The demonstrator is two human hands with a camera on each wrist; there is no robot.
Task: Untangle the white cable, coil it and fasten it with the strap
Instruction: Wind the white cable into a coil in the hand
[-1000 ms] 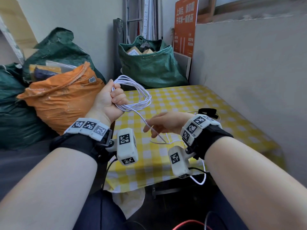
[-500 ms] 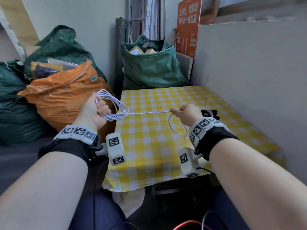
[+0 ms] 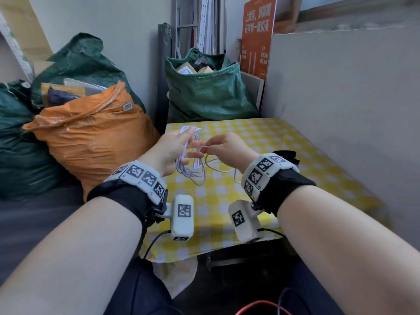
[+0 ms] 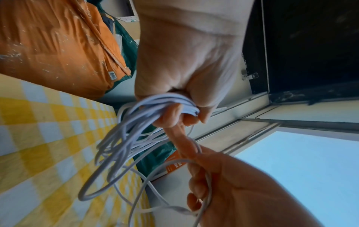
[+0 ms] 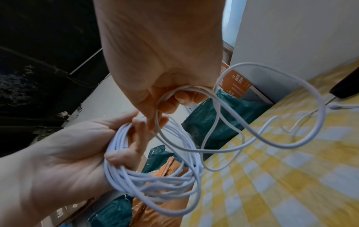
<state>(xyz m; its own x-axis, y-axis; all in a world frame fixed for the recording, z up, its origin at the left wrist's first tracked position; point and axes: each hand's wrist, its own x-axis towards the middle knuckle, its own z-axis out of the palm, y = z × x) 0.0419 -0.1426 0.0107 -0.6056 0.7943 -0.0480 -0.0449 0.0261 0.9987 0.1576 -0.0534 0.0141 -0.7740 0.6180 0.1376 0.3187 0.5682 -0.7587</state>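
The white cable (image 3: 193, 171) hangs as a coil of several loops from my left hand (image 3: 187, 145), which grips the bundle over the yellow checked table (image 3: 284, 142). In the left wrist view the thumb and fingers of that left hand (image 4: 186, 110) curl round the cable loops (image 4: 124, 138). My right hand (image 3: 208, 149) pinches a free strand right beside the left fingers. The right wrist view shows this right hand (image 5: 170, 99) holding one loop against the coil (image 5: 155, 181), with the slack trailing to the cable's plug (image 5: 336, 106) on the table. A black strap (image 3: 286, 154) lies behind my right wrist.
An orange sack (image 3: 91, 142) and green sacks (image 3: 204, 92) stand left of and behind the table. A grey panel (image 3: 341, 87) walls off the right side. The table's near edge (image 3: 204, 253) is just above my lap.
My right hand has come back left from the stretched-out strand and now meets the left hand with a new loop. The left hand has shifted right, over the table.
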